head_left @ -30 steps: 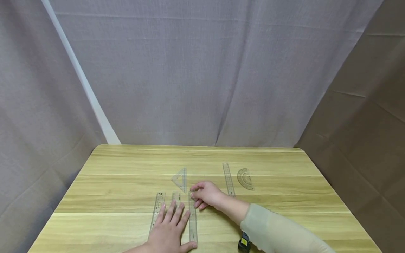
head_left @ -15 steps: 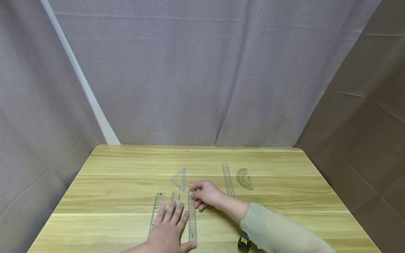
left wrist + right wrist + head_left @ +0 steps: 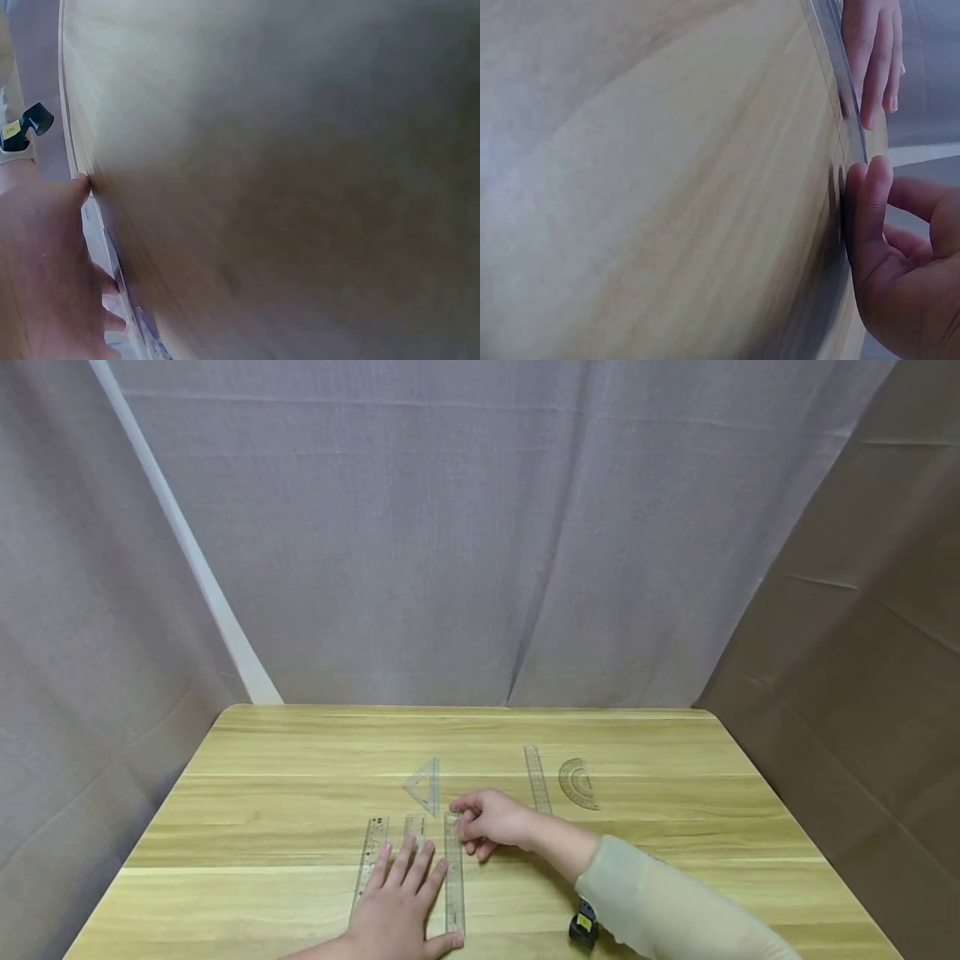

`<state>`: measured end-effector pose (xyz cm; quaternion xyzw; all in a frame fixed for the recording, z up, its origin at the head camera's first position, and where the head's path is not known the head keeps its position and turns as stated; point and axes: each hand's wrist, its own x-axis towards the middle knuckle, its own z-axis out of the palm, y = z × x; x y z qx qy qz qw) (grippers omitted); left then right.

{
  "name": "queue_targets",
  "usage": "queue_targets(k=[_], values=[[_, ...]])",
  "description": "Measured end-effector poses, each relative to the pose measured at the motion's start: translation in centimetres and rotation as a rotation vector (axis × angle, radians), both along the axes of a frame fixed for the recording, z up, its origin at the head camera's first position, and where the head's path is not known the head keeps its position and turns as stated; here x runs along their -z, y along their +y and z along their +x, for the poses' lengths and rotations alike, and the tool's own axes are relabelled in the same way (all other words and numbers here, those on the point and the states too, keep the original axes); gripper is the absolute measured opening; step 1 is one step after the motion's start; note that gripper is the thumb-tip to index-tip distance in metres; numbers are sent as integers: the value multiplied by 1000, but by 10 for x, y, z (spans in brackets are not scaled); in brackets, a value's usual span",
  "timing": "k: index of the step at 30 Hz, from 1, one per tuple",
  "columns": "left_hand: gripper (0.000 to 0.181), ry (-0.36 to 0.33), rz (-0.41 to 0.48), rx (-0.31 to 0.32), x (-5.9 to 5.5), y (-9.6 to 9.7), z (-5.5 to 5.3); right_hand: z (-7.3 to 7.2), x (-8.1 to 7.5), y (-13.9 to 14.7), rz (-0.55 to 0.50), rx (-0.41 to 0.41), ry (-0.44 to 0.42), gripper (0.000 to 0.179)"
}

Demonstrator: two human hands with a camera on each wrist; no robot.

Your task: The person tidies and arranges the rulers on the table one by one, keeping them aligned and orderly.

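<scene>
Three clear rulers lie side by side near the front of the table. My left hand [image 3: 397, 902] lies flat with fingers spread over the left ruler [image 3: 371, 847] and the middle ruler [image 3: 415, 824], covering much of both. Its thumb tip is at the near end of the right-hand ruler [image 3: 454, 885]. At that ruler's far end, my right hand [image 3: 497, 820] has its thumb and bent forefinger closed about the tip. The right wrist view shows its other fingertips [image 3: 877, 174] low, beside the table surface.
Behind the hands, a clear set square [image 3: 434, 781] lies on the wooden table [image 3: 262, 827]. Another ruler [image 3: 536, 777] and a protractor [image 3: 573, 785] lie farther right. Grey curtains [image 3: 375, 527] enclose the back and sides. A black device with a yellow label [image 3: 583, 927] shows below the right sleeve.
My right forearm and sleeve have shifted slightly to the right, and the fingers at the ruler's end have bent a little differently. The left hand and the rulers stay in place.
</scene>
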<state>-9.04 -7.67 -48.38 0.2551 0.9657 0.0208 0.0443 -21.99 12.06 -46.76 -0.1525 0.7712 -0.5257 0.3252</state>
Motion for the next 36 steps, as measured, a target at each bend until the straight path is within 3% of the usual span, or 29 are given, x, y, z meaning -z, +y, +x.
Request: queue_targets(k=[5,14,25,36], values=[[98,25,-2,17,0,0,1,-3,-2,2,80,-61,72,54],[98,25,12,12,1,0,1,-7,-6,4,265,-184,374,46],[98,21,28,16,4,-1,2,-11,0,12,445,-276,659,48],[97,31,16,22,4,-2,1,-11,3,14,497,-271,789,47]])
